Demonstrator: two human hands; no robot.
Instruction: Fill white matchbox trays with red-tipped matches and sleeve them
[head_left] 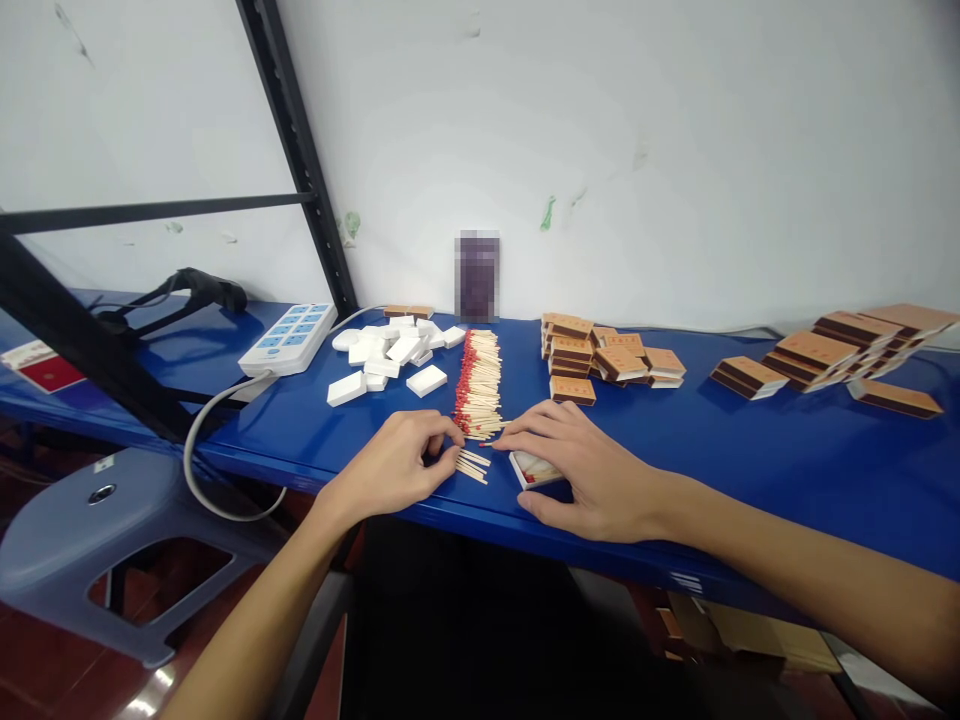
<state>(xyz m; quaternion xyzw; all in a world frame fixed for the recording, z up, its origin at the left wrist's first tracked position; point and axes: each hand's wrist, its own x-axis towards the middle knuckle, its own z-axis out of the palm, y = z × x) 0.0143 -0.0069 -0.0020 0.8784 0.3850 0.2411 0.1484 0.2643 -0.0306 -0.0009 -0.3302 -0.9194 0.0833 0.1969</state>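
Observation:
My left hand (409, 460) is closed in a pinch on a few matches (474, 466), their bare wooden ends fanning out to the right while the fingers hide their heads. Beside them my right hand (581, 470) arches over a white matchbox tray (517, 470), fingers stretched and thumb apart. Red-headed matches lie in that tray, partly covered by the hand. A single match lies by the right fingertips. Just beyond both hands runs a long pile of matches (480, 385), most red heads facing left.
White matchbox trays (375, 355) lie heaped at left, near a power strip (289, 340) with a cable over the table edge. Orange-brown matchboxes (574, 350) are stacked at right, with more matchboxes (817, 350) farther right. A black rack post (300, 150) and a stool (135, 540) stand left.

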